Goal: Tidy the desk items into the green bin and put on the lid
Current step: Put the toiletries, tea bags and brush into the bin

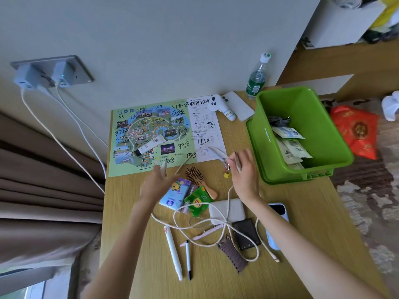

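- Head view — the left hand (155,182) reaches over the wooden desk (302,214) near the lower edge of a scribbled-on park map (151,134). It is blurred, but its fingertips appear to be pinched on a cream cable (190,157).
- The right hand (245,173) is just left of the green bin (269,134), fingers curled round a looped length of the same cable. A keyring with a yellow duck charm (226,175) hangs from that grip.
- The rest of the cable lies in loose loops across the desk, over a white power bank (224,209) and a dark card holder (247,234).
- The bin stands at the right edge of the desk, open and tilted slightly, with paper sachets (293,145) and a grey cord bundle (278,120) inside. A second green piece — apparently the lid (280,180) — lies under it.
- Between the hands lie a wooden hairbrush (198,178), a tissue pack (174,195) and a green Lipton tea sachet (197,201).
- Nearer the person are a white marker (172,251), a black-tipped pen (188,260), a pink pen (207,233) and a brown hair claw (233,253).
- A phone (278,210) shows partly behind the right forearm.
- A white tube (150,145) rests on the map.
- A white controller (222,106) and a water bottle (258,78) stand by the wall.
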`<action>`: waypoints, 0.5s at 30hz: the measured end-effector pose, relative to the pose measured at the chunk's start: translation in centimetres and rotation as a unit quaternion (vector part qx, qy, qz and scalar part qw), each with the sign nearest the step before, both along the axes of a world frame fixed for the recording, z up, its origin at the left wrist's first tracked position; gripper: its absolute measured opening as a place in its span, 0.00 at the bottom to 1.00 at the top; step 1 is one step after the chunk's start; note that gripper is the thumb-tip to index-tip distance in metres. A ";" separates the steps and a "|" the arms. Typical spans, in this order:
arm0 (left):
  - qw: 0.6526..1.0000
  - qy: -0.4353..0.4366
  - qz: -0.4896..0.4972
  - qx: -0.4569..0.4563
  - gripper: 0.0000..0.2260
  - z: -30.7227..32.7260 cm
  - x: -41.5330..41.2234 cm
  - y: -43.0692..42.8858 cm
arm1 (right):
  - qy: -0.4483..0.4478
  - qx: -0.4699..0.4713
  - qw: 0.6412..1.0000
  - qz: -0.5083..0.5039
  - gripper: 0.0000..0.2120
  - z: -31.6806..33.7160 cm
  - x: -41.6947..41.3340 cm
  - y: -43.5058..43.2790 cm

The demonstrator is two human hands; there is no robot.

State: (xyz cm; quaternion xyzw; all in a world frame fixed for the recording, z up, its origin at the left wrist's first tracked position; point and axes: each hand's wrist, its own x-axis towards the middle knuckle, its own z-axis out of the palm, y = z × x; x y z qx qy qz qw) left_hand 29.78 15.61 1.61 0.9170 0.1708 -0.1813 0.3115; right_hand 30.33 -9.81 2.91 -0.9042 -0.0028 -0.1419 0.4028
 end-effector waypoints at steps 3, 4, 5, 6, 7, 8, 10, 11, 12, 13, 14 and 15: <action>0.994 0.032 -0.027 0.101 0.39 -0.6 -2.3 -0.3 | 0.034 0.193 0.980 -0.036 0.07 1.2 0.3 0.6; 0.992 0.039 -0.039 0.114 0.42 -0.8 -2.9 -0.5 | 0.053 0.242 0.968 -0.040 0.07 1.7 0.3 0.8; 0.990 0.042 -0.049 0.123 0.44 -1.1 -3.4 -0.9 | 0.067 0.277 0.957 -0.043 0.07 2.1 0.2 0.9; 0.990 0.043 -0.052 0.126 0.44 -1.3 -3.8 -1.1 | 0.081 0.309 0.947 -0.047 0.08 2.6 0.2 1.0; 0.990 0.040 -0.050 0.128 0.42 -1.4 -4.2 -1.4 | 0.097 0.345 0.932 -0.054 0.09 3.1 0.1 1.0; 0.990 0.034 -0.044 0.132 0.40 -1.3 -4.5 -1.6 | 0.118 0.390 0.911 -0.062 0.11 3.6 0.0 1.0; 0.988 0.019 -0.032 0.151 0.35 -1.1 -4.9 -2.0 | 0.184 0.492 0.849 -0.053 0.14 4.5 -0.1 0.9; 0.987 0.013 -0.028 0.160 0.33 -0.9 -5.1 -2.3 | 0.221 0.539 0.813 -0.024 0.16 5.0 -0.1 0.6; 0.986 0.007 -0.024 0.165 0.31 -0.8 -5.4 -2.6 | 0.251 0.574 0.779 0.005 0.18 5.4 0.0 0.4; 0.986 -0.002 -0.018 0.166 0.30 -0.8 -5.6 -2.8 | 0.268 0.602 0.751 0.021 0.19 5.9 0.1 0.1; 0.986 -0.008 -0.010 0.166 0.28 -0.8 -5.8 -3.1 | 0.276 0.626 0.729 0.020 0.18 6.3 0.2 -0.1; 0.987 -0.009 0.003 0.161 0.27 -0.9 -5.9 -3.2 | 0.277 0.646 0.711 0.009 0.16 6.6 0.2 -0.3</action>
